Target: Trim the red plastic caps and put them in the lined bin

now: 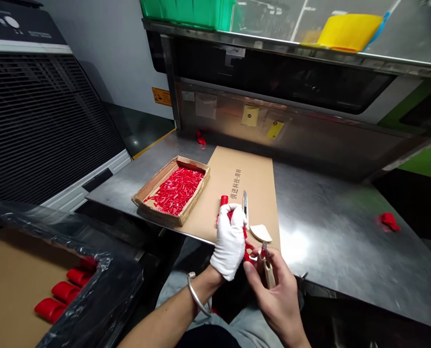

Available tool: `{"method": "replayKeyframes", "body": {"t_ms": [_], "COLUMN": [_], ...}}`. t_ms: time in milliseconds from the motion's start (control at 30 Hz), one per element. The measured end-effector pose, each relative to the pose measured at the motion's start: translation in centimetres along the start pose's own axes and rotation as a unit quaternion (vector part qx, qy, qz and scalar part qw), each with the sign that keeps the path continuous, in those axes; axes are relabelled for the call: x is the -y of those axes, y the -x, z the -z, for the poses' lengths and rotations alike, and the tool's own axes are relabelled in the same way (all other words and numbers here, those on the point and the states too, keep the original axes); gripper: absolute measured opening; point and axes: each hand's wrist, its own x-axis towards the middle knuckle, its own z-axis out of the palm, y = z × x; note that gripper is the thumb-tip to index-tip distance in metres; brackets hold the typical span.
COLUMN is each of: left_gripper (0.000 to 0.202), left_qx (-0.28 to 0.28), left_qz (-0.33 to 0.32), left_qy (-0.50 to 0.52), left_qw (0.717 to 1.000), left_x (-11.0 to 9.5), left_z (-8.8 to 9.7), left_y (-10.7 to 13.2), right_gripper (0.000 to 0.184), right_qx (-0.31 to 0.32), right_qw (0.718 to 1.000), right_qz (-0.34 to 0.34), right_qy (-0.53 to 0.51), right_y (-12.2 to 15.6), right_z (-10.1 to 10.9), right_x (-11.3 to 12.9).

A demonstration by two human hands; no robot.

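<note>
My left hand [230,244], in a white glove, is closed around a red plastic part [249,252] just over the table's front edge. My bare right hand [279,295] grips small pliers with pale handles [269,275], their metal jaws pointing up beside the part. Its thumb and fingertips also reach the part's lower end. Much of the red part is hidden by the glove. Just beyond my left hand, a red cylindrical piece [224,199] lies on the cardboard sheet [251,166]. A utility knife [245,203] and a cream-coloured wedge-shaped piece [261,233] rest close by.
A cardboard tray [157,212] of small red scraps stands at left. Red parts [65,292] sit in a plastic-lined box [16,256] at lower left. Red bits [390,221] lie on the metal table [331,232]. A shelf [273,43] spans the back, holding green [190,12] and yellow [349,31] containers.
</note>
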Motion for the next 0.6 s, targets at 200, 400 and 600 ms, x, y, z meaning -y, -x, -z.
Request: {"method": "replayKeyframes", "body": {"t_ms": [200,400,600], "left_gripper": [0.02,0.009,0.013], "left_qx": [0.023,0.11,0.113], "left_qz": [0.093,0.318,0.354], "left_qy": [0.126,0.342,0.367], "left_qw": [0.987,0.877,0.853], "left_x": [-2.2,-4.7,-5.0], "left_z": [2.0,4.4,4.4], "left_y": [-0.2,-0.4,0.1], "right_gripper": [0.028,0.031,0.035], "right_qx": [0.069,0.236,0.289], "right_qw": [0.986,0.917,0.845], "right_qz": [0.099,0.17,0.228], "right_qy": [0.115,0.274,0.388], "right_y": [-0.2,-1.9,-3.4], "right_z": [1.4,6.1,6.2], "right_x": [0.8,4.3,5.6]}}
